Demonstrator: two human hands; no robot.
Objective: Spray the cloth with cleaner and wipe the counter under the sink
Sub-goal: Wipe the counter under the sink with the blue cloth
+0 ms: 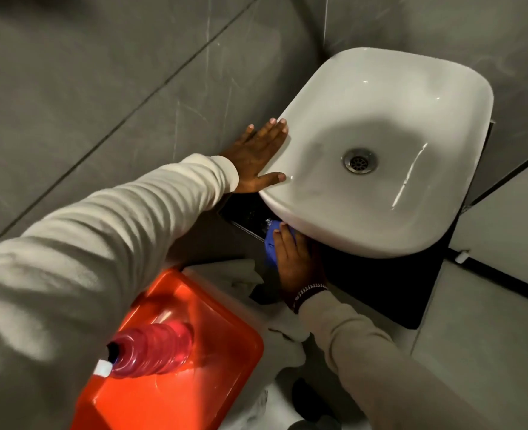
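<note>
Grey tiled bathroom w/ dark grout lines; a black worktop (389, 287) sits in the corner, carrying a white sink (377, 150).

Blue cloth (270, 240) lies on the worktop's front-left part, just under the sink's near rim, partly hidden by the basin and by the right hand (296, 262). That hand is flat on the cloth, fingers together and stretched out, pressing down, fingertips tucked beneath the sink edge. Bracelet (310, 290) at the wrist, beige sleeve behind it.

Left hand (258, 156) rests spread on the sink's left rim, palm down, thumb apart from the fingers, holding nothing. Metal drain (359, 160) in the basin's middle.

Lower left, well apart from the cloth: red-orange tub (194, 383), w/ a bottle of pink cleaner (151, 349) lying on its side in it, white cap toward the left. White crumpled material (247, 274) btw tub and worktop; can't tell what it is.
</note>
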